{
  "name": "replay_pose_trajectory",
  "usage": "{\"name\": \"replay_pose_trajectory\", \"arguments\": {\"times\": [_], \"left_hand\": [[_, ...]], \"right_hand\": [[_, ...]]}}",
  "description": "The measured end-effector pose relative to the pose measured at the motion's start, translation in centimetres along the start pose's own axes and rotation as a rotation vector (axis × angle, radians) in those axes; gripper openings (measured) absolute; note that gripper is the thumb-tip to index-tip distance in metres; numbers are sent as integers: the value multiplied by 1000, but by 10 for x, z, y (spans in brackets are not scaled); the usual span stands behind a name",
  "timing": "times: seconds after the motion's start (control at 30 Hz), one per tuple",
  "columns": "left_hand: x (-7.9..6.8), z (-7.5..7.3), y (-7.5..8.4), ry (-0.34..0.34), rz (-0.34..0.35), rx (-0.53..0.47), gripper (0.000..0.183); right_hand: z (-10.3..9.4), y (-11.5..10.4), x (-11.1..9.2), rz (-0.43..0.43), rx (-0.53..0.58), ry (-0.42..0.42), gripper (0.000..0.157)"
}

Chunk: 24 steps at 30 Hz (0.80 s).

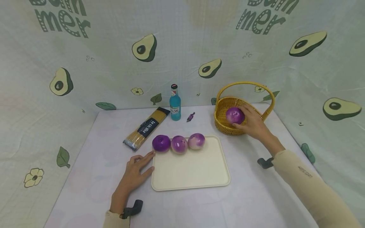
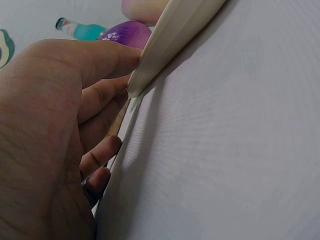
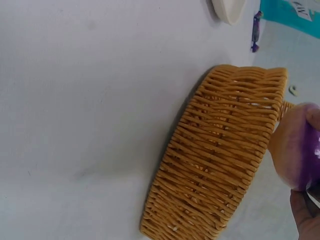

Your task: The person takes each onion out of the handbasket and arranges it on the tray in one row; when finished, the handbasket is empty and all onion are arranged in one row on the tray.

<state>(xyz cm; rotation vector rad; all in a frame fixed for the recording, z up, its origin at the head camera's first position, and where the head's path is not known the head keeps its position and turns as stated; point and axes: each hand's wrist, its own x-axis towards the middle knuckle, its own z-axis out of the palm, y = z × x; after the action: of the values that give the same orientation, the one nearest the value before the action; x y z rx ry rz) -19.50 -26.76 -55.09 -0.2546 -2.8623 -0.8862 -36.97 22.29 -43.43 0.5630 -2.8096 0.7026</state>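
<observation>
My right hand grips a purple onion between thumb and fingers, at the mouth of a yellow wicker basket. In the right wrist view the onion shows above the rim of the basket, its lower side paler. Three more onions stand in a row along the far edge of a cream tray: a dark purple one, a lighter one and a half-white one. At the tray's left edge my left hand rests with extended fingertips touching the rim.
Behind the tray stands a blue bottle, with a small purple wrapped candy beside it. A pack of spaghetti lies to their left. The basket's tall handle arches over its opening. A printed cloth backdrop rises behind the table.
</observation>
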Motion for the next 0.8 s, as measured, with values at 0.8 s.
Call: {"name": "replay_pose_trajectory", "arguments": {"times": [0.8], "left_hand": [[-1, -1, 0, 4, 30, -3, 58]], "right_hand": [[-1, -20, -18, -99, 47, 57, 78]]}}
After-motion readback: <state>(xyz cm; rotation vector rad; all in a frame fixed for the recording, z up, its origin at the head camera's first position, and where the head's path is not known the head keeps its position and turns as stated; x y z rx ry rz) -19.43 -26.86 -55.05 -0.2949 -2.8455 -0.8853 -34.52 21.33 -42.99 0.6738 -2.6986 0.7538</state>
